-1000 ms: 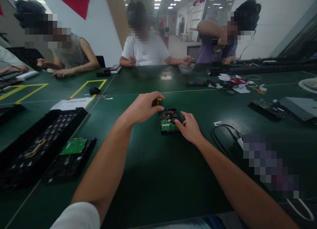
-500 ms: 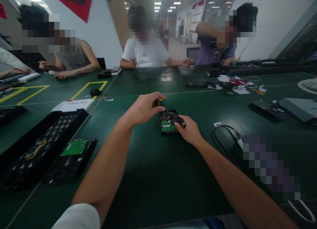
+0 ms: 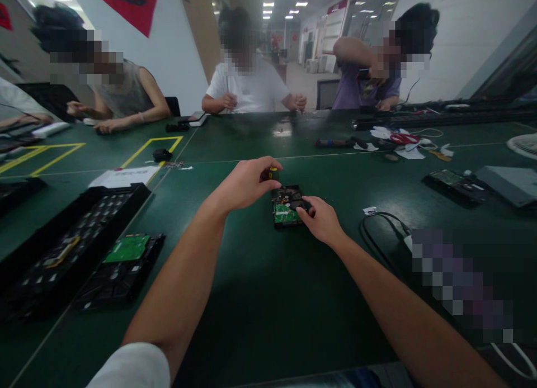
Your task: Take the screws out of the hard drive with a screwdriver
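Long black plastic tray (image 3: 126, 214) held yellowish strip (image 3: 64, 252).
Left grip (image 3: 251, 178) clasped half-hidden black-and-yellow object (image 3: 273, 175); right grip (image 3: 321, 217), green-and-black rectangular drive (image 3: 286, 213).

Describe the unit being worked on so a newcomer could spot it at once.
On the green table, find the wearer's left hand and right hand. Between them lies a small black unit with a green circuit board. Unlike the lookalike beside the long black tray, it has hands around it.

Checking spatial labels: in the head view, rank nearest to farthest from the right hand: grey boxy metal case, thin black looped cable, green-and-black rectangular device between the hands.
1. Rectangular device: just left of the right hand.
2. Looped cable: to its right.
3. Metal case: far right.
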Action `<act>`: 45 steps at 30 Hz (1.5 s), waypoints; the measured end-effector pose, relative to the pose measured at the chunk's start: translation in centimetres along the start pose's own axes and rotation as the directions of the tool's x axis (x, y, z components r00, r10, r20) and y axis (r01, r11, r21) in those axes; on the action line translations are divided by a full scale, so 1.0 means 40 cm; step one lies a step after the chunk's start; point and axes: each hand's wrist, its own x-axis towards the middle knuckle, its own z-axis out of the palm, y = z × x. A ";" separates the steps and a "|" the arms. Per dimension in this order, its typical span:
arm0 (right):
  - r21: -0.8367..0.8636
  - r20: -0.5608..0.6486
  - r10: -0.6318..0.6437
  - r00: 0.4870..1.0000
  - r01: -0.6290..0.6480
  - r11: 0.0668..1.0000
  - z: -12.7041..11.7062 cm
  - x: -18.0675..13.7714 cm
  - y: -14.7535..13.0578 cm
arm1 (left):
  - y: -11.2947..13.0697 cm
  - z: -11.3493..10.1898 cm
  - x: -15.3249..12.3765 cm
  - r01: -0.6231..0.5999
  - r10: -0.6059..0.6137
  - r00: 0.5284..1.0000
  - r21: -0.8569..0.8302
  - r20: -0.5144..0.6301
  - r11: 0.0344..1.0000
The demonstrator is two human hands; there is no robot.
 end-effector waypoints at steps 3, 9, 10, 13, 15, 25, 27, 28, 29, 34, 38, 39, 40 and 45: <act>0.007 -0.002 -0.001 1.000 0.001 1.000 0.000 0.000 0.001 | -0.001 0.002 0.000 0.005 -0.005 1.000 -0.016 -0.002 1.000; 0.008 0.004 -0.004 1.000 0.004 1.000 -0.001 0.000 0.002 | -0.003 0.002 0.002 0.003 -0.003 1.000 -0.029 -0.006 1.000; 0.007 0.002 -0.004 1.000 0.004 1.000 0.000 0.000 0.004 | -0.004 0.002 0.003 0.003 -0.003 1.000 -0.031 -0.005 1.000; 0.009 -0.009 -0.013 1.000 0.013 1.000 0.005 0.001 0.011 | -0.008 0.002 0.003 -0.001 0.001 1.000 -0.036 0.001 0.999; 0.011 -0.012 -0.023 1.000 0.023 1.000 0.009 0.001 0.016 | -0.009 0.003 0.003 -0.005 0.005 1.000 -0.030 -0.003 1.000; -0.005 -0.014 -0.017 1.000 0.017 1.000 0.004 0.002 0.006 | -0.007 0.003 0.003 -0.053 0.054 0.998 -0.077 0.010 0.996; -0.007 -0.019 -0.014 1.000 0.014 1.000 0.005 0.003 0.005 | -0.006 -0.001 0.003 -0.075 0.076 0.997 -0.087 0.010 0.993; -0.007 -0.023 -0.015 1.000 0.015 1.000 0.006 0.003 0.006 | -0.007 -0.004 0.002 -0.080 0.082 0.997 -0.105 0.014 0.991; -0.005 -0.027 -0.016 1.000 0.016 1.000 0.008 0.004 0.007 | -0.008 -0.006 0.002 -0.078 0.083 0.996 -0.135 0.027 0.988; 0.011 -0.037 -0.030 0.999 0.031 0.999 0.013 0.005 0.015 | -0.021 0.004 0.007 -0.016 0.074 0.988 -0.385 0.135 0.923; 0.005 -0.040 -0.027 0.999 0.027 1.000 0.010 0.005 0.009 | -0.012 0.032 0.012 0.133 -0.046 0.987 -0.619 0.155 0.774; 0.007 -0.037 -0.024 0.999 0.024 1.000 0.007 0.006 0.006 | -0.007 0.038 0.013 0.168 -0.078 0.983 -0.661 0.164 0.731; 0.012 -0.032 -0.018 0.999 0.019 1.000 0.005 0.006 0.003 | -0.003 0.042 0.014 0.195 -0.100 0.979 -0.694 0.176 0.693; 0.059 0.008 0.021 1.000 -0.021 0.998 -0.006 0.006 -0.004 | 0.008 0.035 0.009 0.272 -0.102 0.958 -0.736 0.267 0.620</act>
